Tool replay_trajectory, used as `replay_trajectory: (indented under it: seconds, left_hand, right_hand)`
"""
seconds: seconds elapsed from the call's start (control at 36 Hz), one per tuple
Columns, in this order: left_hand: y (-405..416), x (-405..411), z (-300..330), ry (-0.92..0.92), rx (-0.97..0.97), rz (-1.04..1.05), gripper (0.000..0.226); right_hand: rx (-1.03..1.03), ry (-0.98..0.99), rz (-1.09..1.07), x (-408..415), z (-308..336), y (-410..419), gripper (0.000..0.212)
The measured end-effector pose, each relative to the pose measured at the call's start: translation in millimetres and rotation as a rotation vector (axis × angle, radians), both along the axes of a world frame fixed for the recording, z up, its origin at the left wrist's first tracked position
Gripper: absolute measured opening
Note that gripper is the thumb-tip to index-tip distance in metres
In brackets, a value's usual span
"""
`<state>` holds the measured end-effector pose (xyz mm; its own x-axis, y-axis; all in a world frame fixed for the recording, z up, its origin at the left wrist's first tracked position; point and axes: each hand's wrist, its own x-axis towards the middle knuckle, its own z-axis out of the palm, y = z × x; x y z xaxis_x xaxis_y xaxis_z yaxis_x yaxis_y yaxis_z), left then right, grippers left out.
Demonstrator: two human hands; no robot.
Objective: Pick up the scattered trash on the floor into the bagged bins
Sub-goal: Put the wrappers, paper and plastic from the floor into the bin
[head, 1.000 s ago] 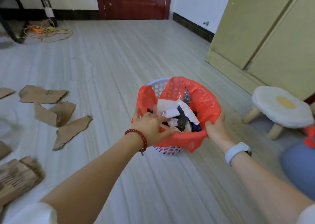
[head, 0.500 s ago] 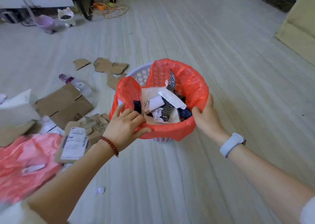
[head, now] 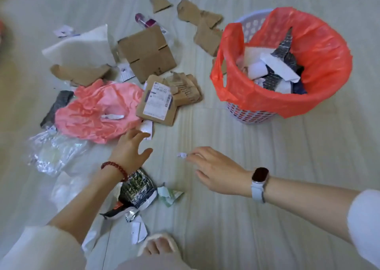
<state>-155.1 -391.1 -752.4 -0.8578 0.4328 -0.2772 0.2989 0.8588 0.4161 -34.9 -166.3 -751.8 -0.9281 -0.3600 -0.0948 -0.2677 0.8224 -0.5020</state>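
A small paper scrap (head: 182, 155) is pinched at the fingers of the right hand (head: 218, 173) just above bare floor (head: 267, 208). The left hand (head: 129, 149) is spread, holding nothing, by the pink bag (head: 96, 111) — the red-bagged bin (head: 287, 68) stands apart, right of the litter.

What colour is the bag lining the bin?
Red-orange bag, over a white perforated bin; head view.

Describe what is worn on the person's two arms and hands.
The left hand is bare, with a dark red beaded bracelet around its wrist and a loose white sleeve further up the arm. The right hand is bare too; its wrist carries a smartwatch with a dark rectangular face and white strap, and its white sleeve is pushed up.
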Motion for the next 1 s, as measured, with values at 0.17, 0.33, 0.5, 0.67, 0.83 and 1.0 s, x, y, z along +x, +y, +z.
replay_trajectory:
  seconds: [0.17, 0.33, 0.5, 0.67, 0.83, 1.0]
  left_hand:
    - [-55.0, 34.8, -45.9, -0.238, -0.226, 0.016, 0.066]
    - [-62.5, 54.0, -67.7, -0.201, -0.421, -0.259, 0.098]
    - [-50.2, 54.0, -82.1, -0.117, -0.404, -0.251, 0.075]
    - [-50.7, 46.8, -89.6, -0.165, -0.388, -0.216, 0.041]
    - [-45.8, 37.3, -68.0, -0.102, -0.099, 0.060, 0.018]
    - [-8.3, -9.6, -7.3, 0.047, 0.304, 0.375, 0.015]
  right_hand:
    - [0.221, -0.436, -0.058, 1.3, -62.9, -81.8, 0.068]
    - [0.342, -0.402, 0.133, -2.0, -84.7, -102.9, 0.031]
    - [0.366, -0.102, 0.202, -43.6, -72.5, -47.2, 0.041]
    - [0.312, -0.239, 0.077, -62.6, -78.9, -50.9, 0.032]
    - [0.288, -0.355, 0.131, -69.9, -77.4, -58.0, 0.037]
    - [0.038, -0.229, -0.045, -124.1, 3.2, -31.1, 0.018]
